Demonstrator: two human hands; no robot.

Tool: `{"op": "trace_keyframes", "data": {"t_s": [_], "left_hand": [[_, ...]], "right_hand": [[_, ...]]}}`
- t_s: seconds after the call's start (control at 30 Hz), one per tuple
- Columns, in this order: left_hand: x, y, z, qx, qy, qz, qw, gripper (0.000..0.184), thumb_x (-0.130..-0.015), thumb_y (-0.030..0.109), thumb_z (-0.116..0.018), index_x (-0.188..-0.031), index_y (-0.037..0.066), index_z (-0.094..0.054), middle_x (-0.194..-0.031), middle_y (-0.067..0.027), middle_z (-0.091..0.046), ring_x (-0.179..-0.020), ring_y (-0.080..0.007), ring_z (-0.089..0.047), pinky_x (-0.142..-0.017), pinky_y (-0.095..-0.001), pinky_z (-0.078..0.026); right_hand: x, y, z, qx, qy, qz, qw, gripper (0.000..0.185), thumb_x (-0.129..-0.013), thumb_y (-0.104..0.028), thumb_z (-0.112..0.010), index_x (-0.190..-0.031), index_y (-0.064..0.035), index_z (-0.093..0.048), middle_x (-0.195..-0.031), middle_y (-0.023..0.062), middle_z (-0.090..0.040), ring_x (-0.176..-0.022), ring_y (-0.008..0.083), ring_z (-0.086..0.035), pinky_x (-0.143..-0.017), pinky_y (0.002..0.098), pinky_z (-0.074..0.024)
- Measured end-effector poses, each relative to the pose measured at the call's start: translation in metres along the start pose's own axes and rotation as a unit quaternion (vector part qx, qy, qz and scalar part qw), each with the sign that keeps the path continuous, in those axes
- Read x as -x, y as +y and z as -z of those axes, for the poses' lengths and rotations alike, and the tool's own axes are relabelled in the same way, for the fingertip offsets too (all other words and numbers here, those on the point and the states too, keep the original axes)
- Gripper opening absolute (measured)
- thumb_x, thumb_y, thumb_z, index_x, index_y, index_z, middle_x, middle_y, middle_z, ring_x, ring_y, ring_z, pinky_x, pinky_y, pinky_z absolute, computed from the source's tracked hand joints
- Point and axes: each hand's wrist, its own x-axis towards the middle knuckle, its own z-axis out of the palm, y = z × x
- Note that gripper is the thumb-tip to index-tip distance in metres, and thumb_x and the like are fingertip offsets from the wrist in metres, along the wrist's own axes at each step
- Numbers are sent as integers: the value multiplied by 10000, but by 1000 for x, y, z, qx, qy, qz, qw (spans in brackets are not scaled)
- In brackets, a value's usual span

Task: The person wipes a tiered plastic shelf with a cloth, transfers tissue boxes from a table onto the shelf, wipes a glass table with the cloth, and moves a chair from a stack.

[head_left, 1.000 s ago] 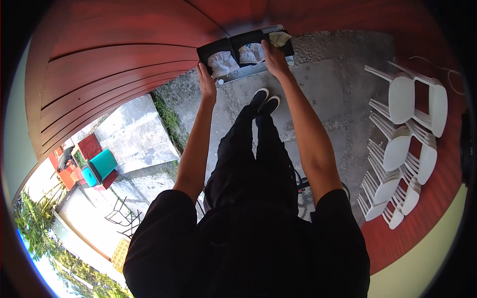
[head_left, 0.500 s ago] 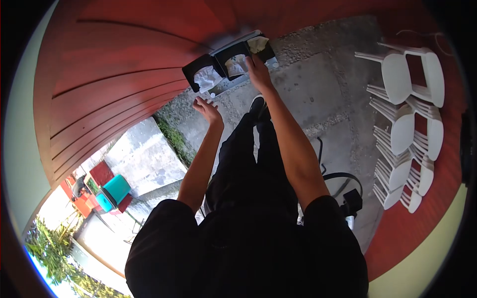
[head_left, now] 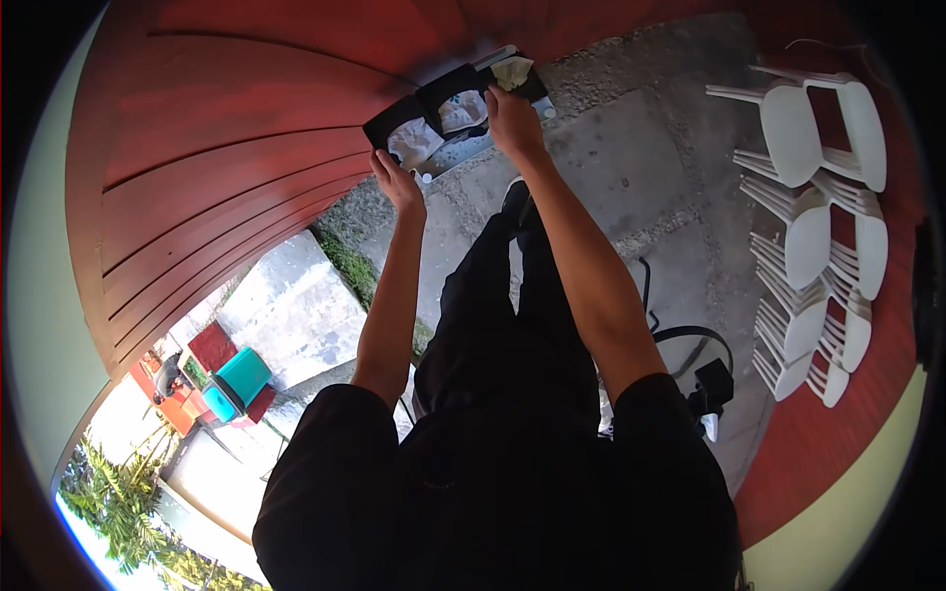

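Observation:
My left hand (head_left: pixel 400 185) has its fingers stretched out against the near left corner of a black box (head_left: pixel 376 132), and they appear to touch it. White crumpled paper or cloth (head_left: pixel 414 143) fills much of this box. A second black box (head_left: pixel 434 91) stands beside it, also with white crumpled material (head_left: pixel 461 112) inside. My right hand (head_left: pixel 515 123) is closed at that box's right side, its fingertips partly hidden. Further right, yellowish crumpled material (head_left: pixel 510 72) lies in another dark compartment. Beneath the boxes shows a grey metal tray or base (head_left: pixel 463 153).
A red slatted wall (head_left: pixel 236 128) rises behind the boxes. Stacked white plastic chairs (head_left: pixel 808 217) stand at the right on the concrete floor (head_left: pixel 631 158). A black object with a strap (head_left: pixel 711 384) is by my right side. A teal bin (head_left: pixel 241 379) stands far left.
My left hand has moved up to the left box's corner. The right hand stays at the middle box. The left and middle boxes have shifted slightly on the base, and the whole view has shifted.

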Motion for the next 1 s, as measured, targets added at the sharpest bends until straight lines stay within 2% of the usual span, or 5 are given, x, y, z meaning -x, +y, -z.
{"op": "trace_keyframes", "data": {"t_s": [0.1, 0.2, 0.63, 0.93, 1.0], "left_hand": [[0, -3, 1, -20, -3, -7, 1000, 632, -1046, 563, -385, -1527, 154, -357, -1539, -144, -361, -1322, -352, -464, -967, -478, -474], [1, -2, 0, -7, 0, -1, 1000, 625, -1052, 556, -370, -1530, 153, -354, -1534, -146, -368, -1316, -351, -467, -968, -475, -472], [-1, -7, 2, -8, -15, -16, 1000, 653, -1054, 574, -340, -1553, 154, -317, -1558, -150, -341, -1375, -357, -412, -1007, -498, -446], [3, -1, 1, -11, -13, -17, 1000, 626, -1056, 562, -344, -1553, 183, -322, -1550, -146, -355, -1362, -345, -419, -971, -475, -462], [3, -1, 0, -25, -13, -27, 999, 607, -1060, 541, -359, -1547, 179, -335, -1517, -143, -396, -1323, -327, -452, -950, -456, -472]], "right_hand": [[-2, 4, -5, -9, 15, 12, 1000, 330, -1030, -302, -489, -1142, -62, -686, -989, 260, -696, -924, 461, -659, -815, 542, -532], [-2, 7, -9, -1, 45, 46, 998, 282, -1029, -287, -481, -1095, -86, -667, -878, 258, -691, -847, 464, -668, -745, 558, -544], [4, 8, -11, 1, 59, 52, 997, 298, -1033, -277, -481, -1156, -81, -670, -894, 249, -700, -849, 447, -680, -760, 532, -556], [1, 8, -11, 6, 60, 42, 997, 281, -1031, -276, -484, -1135, -95, -673, -889, 251, -699, -842, 446, -679, -750, 538, -556], [2, 8, -11, 0, 64, 45, 997, 273, -1030, -274, -488, -1140, -100, -668, -880, 249, -697, -838, 447, -678, -740, 540, -555]]}}
